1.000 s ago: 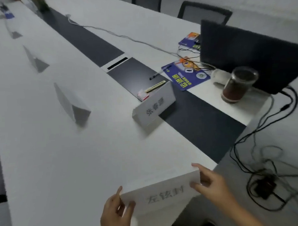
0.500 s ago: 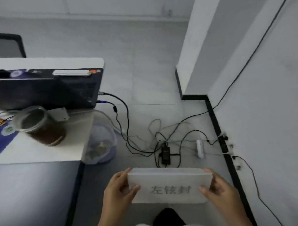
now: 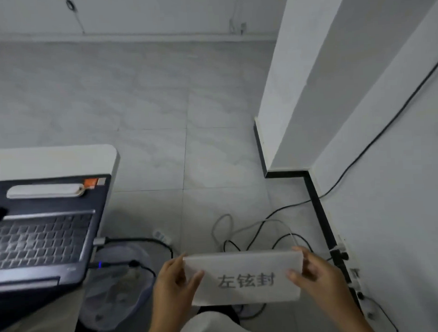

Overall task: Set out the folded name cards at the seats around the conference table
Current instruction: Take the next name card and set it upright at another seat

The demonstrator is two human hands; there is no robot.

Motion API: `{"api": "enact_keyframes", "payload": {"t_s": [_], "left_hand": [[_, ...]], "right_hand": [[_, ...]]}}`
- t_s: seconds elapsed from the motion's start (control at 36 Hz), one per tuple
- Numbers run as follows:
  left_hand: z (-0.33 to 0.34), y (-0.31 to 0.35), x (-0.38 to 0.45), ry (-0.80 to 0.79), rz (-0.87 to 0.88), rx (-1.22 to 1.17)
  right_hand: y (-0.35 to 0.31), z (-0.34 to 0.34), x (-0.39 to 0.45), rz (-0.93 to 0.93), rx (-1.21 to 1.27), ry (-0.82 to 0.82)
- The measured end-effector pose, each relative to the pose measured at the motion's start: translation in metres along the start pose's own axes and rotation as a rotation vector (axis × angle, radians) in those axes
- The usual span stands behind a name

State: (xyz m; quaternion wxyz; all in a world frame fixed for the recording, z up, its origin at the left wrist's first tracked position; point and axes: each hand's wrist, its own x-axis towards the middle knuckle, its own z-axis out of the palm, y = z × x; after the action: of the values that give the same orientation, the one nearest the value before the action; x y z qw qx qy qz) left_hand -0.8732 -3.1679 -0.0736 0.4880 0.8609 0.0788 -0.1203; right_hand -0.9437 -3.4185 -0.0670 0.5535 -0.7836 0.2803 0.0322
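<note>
I hold one folded white name card (image 3: pixel 244 278) with dark printed characters in front of me, low in the view, above the floor. My left hand (image 3: pixel 173 283) pinches its left end and my right hand (image 3: pixel 316 276) pinches its right end. The card's printed face points toward me. The white conference table's end (image 3: pixel 63 160) shows at the left, apart from the card. No other name cards are in view.
An open dark laptop (image 3: pixel 41 236) sits on the table end at left, with a white case (image 3: pixel 43 191) lying on it. A bin with a clear bag (image 3: pixel 118 286) stands below. Cables (image 3: pixel 255 229) lie tangled on the grey tile floor. A white wall corner (image 3: pixel 297 93) rises at right.
My view has swung right, past the table's end: the placed cards and the jar have left the frame and the laptop's keyboard side shows. Both hands still hold the card.
</note>
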Motion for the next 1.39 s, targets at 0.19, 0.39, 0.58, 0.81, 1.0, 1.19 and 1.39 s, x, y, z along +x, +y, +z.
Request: {"api": "enact_keyframes", "payload": {"t_s": [0.19,0.39,0.58,0.81,1.0,1.19,1.39], "left_hand": [[-0.002,0.069,0.113,-0.004,0.106,-0.020],[0.025,0.097,0.203,0.065,0.110,-0.112],[0.052,0.119,0.335,0.365,-0.087,-0.197],[0.054,0.166,0.458,0.534,-0.114,-0.194],[0.032,0.165,0.488,0.684,-0.248,-0.277],[-0.029,0.147,0.542,0.908,-0.355,-0.405],[-0.136,0.124,0.617,1.026,-0.329,-0.437]], "right_hand": [[-0.074,0.001,0.101,-0.054,-0.048,0.047],[-0.118,-0.005,0.205,0.052,0.021,0.006],[-0.153,0.026,0.403,-0.006,-0.080,-0.255],[-0.269,0.055,0.558,-0.203,-0.147,-0.415],[-0.314,0.113,0.614,-0.243,-0.246,-0.598],[-0.388,0.220,0.662,-0.367,-0.285,-0.790],[-0.471,0.353,0.691,-0.446,-0.232,-0.887]]}}
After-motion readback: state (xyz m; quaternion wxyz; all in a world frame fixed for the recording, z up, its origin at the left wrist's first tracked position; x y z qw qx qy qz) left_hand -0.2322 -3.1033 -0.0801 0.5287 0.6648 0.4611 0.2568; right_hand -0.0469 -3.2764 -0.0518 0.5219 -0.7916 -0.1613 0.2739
